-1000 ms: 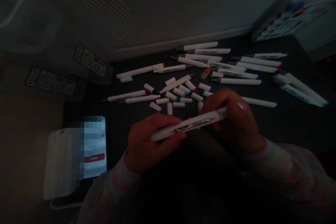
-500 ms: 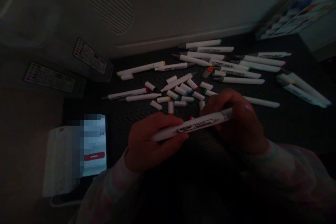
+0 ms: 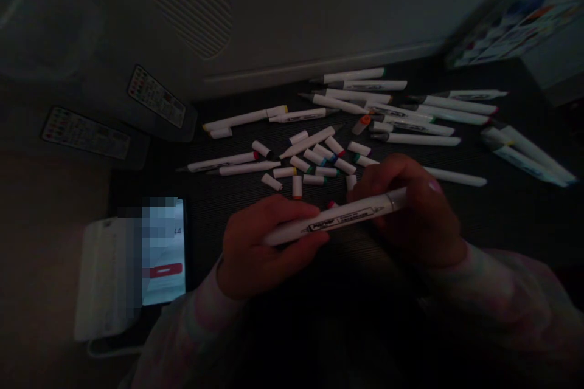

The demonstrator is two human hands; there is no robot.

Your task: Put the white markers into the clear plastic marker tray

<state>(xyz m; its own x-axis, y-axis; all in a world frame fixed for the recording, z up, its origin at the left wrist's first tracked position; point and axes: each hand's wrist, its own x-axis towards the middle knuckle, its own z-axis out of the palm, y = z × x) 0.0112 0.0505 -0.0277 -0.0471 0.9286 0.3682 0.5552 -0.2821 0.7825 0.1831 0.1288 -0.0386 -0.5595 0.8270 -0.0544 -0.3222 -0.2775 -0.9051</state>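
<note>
A white marker with black lettering lies slantwise between my two hands, its right end higher. My left hand pinches its left part between thumb and fingers. Around its right end, where a cap meets the barrel, my right hand is closed; the fingers cover the tip. Just beyond my hands lie several loose marker caps with coloured ends. Uncapped white markers rest among and to the left of them. An orange-ended cap looks greyish and see-through.
More white markers spread over the dark table toward the back and right. At the left, a lit phone sits beside a white object with a cable. Clear cases with labels stand back left; another case stands back right.
</note>
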